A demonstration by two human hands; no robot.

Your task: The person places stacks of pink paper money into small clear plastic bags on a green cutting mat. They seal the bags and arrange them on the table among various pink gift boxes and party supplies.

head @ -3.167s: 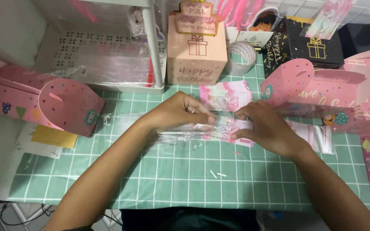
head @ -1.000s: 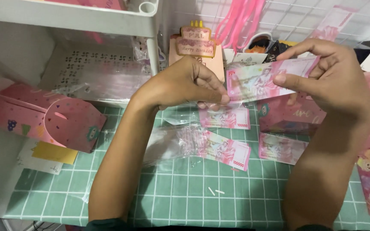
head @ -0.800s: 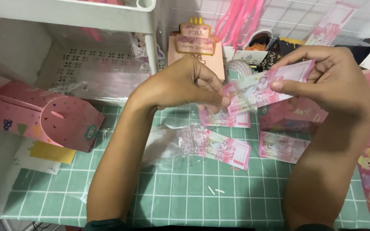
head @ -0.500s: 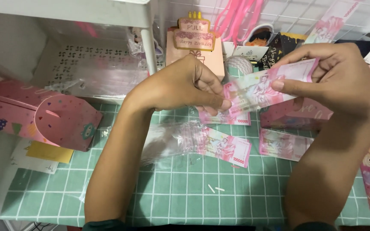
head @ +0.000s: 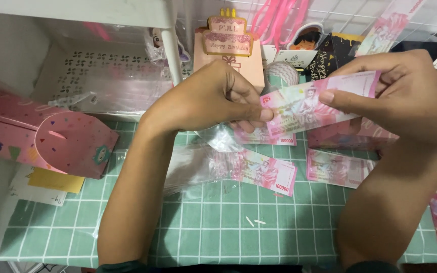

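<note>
Banknote [head: 312,103], pink, was held flat above the table between both hands: the left hand [head: 213,96] pinched its left end with thumb and fingertips, and the right hand [head: 403,93] gripped its right end, thumb on top. Below lay a green cutting mat [head: 213,227] with a white grid. On it were more pink notes [head: 266,172], one partly inside a clear plastic sleeve [head: 193,164]. A pink gift box [head: 51,139] lay at the left. At the far side stood a white shelf unit [head: 112,76] and a card box with a cake topper [head: 228,43]. The right hand hid part of a pink box behind it; items at the right edge were cut off.
</note>
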